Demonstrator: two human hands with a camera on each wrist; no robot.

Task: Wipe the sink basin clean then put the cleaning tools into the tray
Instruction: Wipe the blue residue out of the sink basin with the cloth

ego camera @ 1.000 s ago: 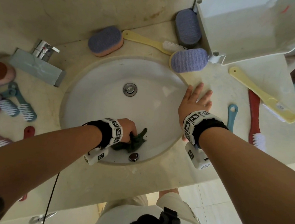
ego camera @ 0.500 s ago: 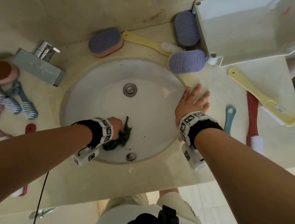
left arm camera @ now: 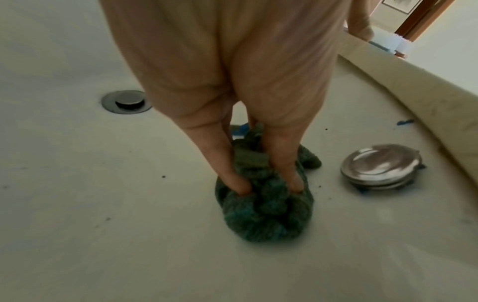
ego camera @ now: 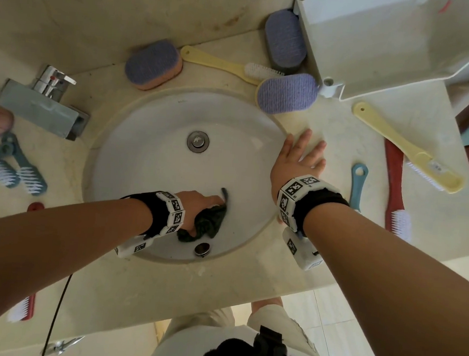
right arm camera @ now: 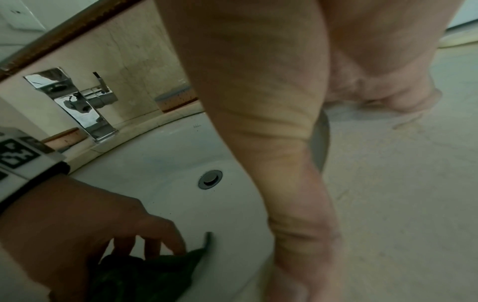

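- Head view, left hand (ego camera: pixel 197 203): fingers pinch a bunched dark green cloth (ego camera: pixel 210 222), pressing it onto the sink basin (ego camera: pixel 150 165) floor at 6 o'clock.
- Loose metal stopper (ego camera: pixel 202 249): just beside the cloth, nearer the front rim.
- Drain (ego camera: pixel 197 141): basin centre.
- Right hand (ego camera: pixel 299 160): fingers spread flat on the countertop (ego camera: pixel 330 123) at the 3 o'clock rim.
- Tray (ego camera: pixel 384 43): 1 o'clock, well apart from the cloth.

Home bathroom: round sink basin (ego camera: pixel 151 154) set in marble vanity counter (ego camera: pixel 343 130), chrome tap (ego camera: pixel 53 82), floor tiles (ego camera: pixel 337 320)
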